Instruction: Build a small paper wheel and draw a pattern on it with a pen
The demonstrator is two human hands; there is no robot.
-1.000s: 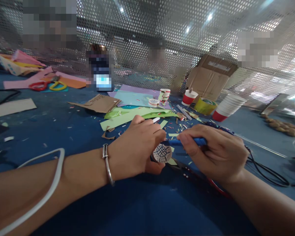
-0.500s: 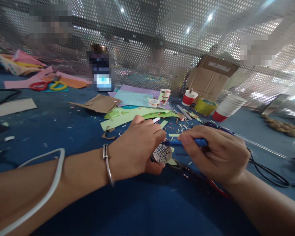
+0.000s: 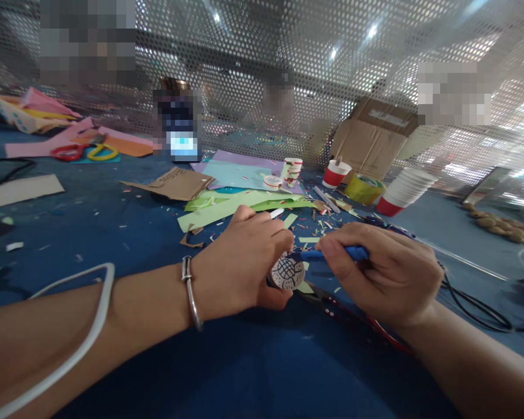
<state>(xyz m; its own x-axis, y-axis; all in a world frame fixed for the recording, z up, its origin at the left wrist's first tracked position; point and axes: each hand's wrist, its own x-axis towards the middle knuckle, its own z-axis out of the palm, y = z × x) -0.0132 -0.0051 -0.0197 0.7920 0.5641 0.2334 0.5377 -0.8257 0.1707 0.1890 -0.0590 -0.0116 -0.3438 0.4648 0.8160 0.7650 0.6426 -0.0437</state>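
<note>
My left hand [image 3: 253, 259], with a silver bangle at its wrist, grips a small white disc [image 3: 288, 272] by its edge. Dark blue lines in a grid with dots around it cover the disc's face. In my right hand [image 3: 382, 270] is a blue pen [image 3: 310, 254], pinched between thumb and fingers, its tip at the upper edge of the disc. Scissors [image 3: 353, 317] with a red handle lie on the blue cloth below, partly behind my right hand. Green paper strips [image 3: 240, 208] and small scraps lie beyond my hands.
Stacked paper cups [image 3: 406, 189], yellow tape [image 3: 364, 189], a red-and-white cup [image 3: 336, 173] and cardboard [image 3: 373, 139] stand at the back right. A phone [image 3: 183, 145], colored paper [image 3: 236, 172] and more scissors [image 3: 85, 151] are further left. A white cable [image 3: 100, 308] crosses my left forearm.
Both hands hold nearly the same place. The pen tip has shifted very slightly against the disc, and the disc appears turned a little.
</note>
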